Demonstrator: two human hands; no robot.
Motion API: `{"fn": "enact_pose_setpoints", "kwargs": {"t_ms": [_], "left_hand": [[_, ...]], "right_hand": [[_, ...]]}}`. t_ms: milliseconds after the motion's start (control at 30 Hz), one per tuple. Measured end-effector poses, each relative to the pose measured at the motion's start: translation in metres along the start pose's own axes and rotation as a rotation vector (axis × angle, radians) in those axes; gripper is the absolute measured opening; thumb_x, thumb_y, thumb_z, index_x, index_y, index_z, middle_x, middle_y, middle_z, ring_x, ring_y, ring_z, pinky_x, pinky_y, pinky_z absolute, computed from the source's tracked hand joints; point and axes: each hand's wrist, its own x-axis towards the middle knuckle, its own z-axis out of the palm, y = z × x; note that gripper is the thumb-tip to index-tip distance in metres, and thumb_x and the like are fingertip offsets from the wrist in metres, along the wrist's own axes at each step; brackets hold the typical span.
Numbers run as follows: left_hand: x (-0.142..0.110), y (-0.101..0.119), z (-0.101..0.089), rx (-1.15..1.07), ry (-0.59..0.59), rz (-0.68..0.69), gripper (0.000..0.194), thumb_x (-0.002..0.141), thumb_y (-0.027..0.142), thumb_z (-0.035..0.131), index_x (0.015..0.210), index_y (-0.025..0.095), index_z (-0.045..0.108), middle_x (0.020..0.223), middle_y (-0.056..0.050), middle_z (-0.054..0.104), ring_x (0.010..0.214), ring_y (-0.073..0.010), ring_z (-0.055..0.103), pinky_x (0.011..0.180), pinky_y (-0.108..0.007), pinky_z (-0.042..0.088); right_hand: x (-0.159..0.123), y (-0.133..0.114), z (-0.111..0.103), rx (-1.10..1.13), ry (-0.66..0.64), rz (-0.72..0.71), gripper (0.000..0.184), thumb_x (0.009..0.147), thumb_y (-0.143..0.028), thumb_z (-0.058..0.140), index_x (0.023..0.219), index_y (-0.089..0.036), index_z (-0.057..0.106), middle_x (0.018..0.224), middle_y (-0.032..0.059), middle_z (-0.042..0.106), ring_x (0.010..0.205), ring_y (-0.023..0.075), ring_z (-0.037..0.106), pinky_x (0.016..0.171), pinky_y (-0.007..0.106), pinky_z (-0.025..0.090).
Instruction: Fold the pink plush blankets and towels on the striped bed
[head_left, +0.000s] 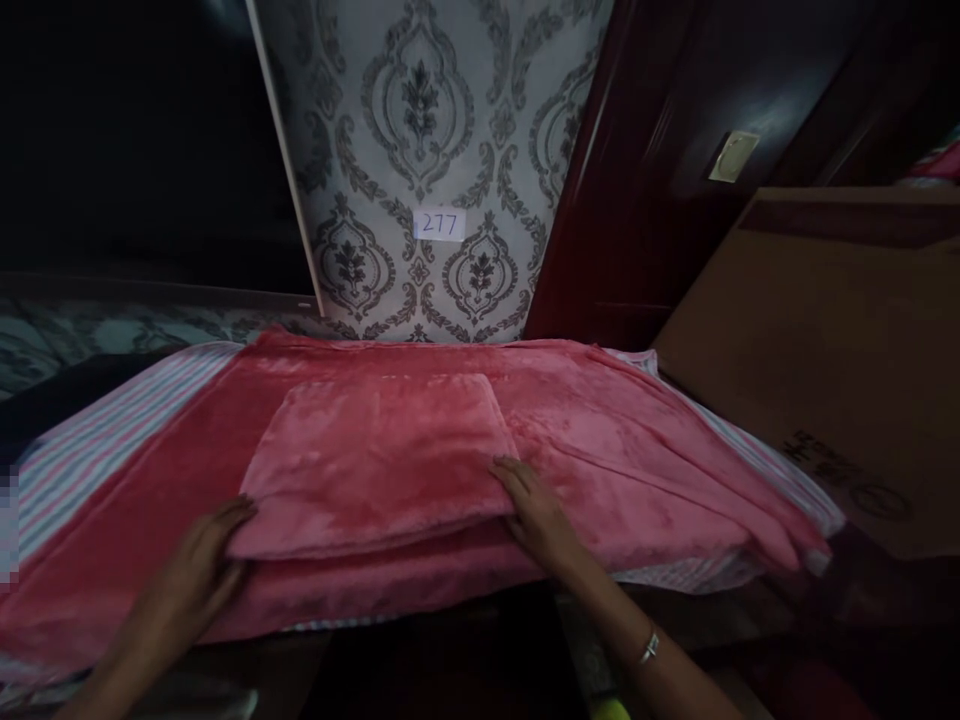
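Note:
A folded pink plush cloth [390, 450], roughly rectangular, lies on a larger pink plush blanket [622, 480]. Its front edge is lifted a little off the blanket, leaving a dark gap below. My left hand [199, 570] grips the cloth's front left corner, fingers on top and thumb lower down. At the front right corner, my right hand [532, 510] is closed on the edge, with some fingertips on top and the rest hidden underneath. A bracelet [649, 648] circles my right wrist.
Beneath the blanket is a striped cloth [127, 420], showing at both sides. A large cardboard box [832, 350] stands at the right. Behind are a dark screen [142, 150], patterned wallpaper with a paper label [439, 224] reading 277, and a dark red door [675, 120].

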Motion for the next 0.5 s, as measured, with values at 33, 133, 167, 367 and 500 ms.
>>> {"fn": "enact_pose_setpoints", "kwargs": {"t_ms": [33,133,167,367,500], "left_hand": [[0.006,0.001,-0.006,-0.007,0.004,0.001,0.076,0.090,0.034,0.040,0.155,0.055,0.008,0.125,0.004,0.069,0.106,-0.0277,0.069,0.088,-0.043,0.059],[0.030,0.005,-0.027,-0.040,0.028,-0.030,0.066,0.090,0.038,0.040,0.153,0.052,0.025,0.115,0.002,0.072,0.104,-0.0266,0.070,0.085,-0.039,0.058],[0.041,0.006,-0.035,-0.053,0.037,-0.053,0.061,0.090,0.040,0.041,0.149,0.049,0.034,0.115,0.001,0.072,0.104,-0.0265,0.069,0.085,-0.038,0.057],[0.129,0.037,-0.108,-0.077,0.119,-0.273,0.048,0.078,0.055,0.044,0.111,0.026,0.063,0.101,-0.001,0.071,0.085,-0.0219,0.066,0.083,-0.034,0.054],[0.187,0.074,-0.157,-0.146,0.270,-0.409,0.058,0.072,0.060,0.051,0.110,0.019,0.066,0.097,0.001,0.067,0.087,-0.0194,0.062,0.092,-0.039,0.051]], "right_hand": [[0.004,0.000,-0.004,0.006,-0.006,0.009,0.086,0.072,0.001,0.046,0.153,-0.024,0.040,0.145,0.0117,0.054,0.137,0.0248,0.048,0.114,0.049,0.043],[0.019,0.002,-0.019,0.030,0.026,0.041,0.079,0.071,-0.001,0.047,0.146,-0.023,0.049,0.140,0.0104,0.058,0.130,0.0246,0.054,0.109,0.047,0.047],[0.027,0.003,-0.025,0.041,0.064,0.044,0.074,0.071,-0.003,0.047,0.143,-0.022,0.052,0.137,0.0102,0.061,0.127,0.0247,0.056,0.107,0.046,0.048],[0.093,0.005,-0.092,0.139,0.317,0.065,0.045,0.074,-0.019,0.051,0.117,-0.018,0.067,0.112,0.0087,0.073,0.103,0.0255,0.067,0.095,0.040,0.053],[0.135,-0.003,-0.160,0.197,0.438,0.107,0.042,0.074,-0.026,0.057,0.114,-0.019,0.068,0.110,0.0055,0.072,0.102,0.0247,0.066,0.097,0.039,0.050]]}}
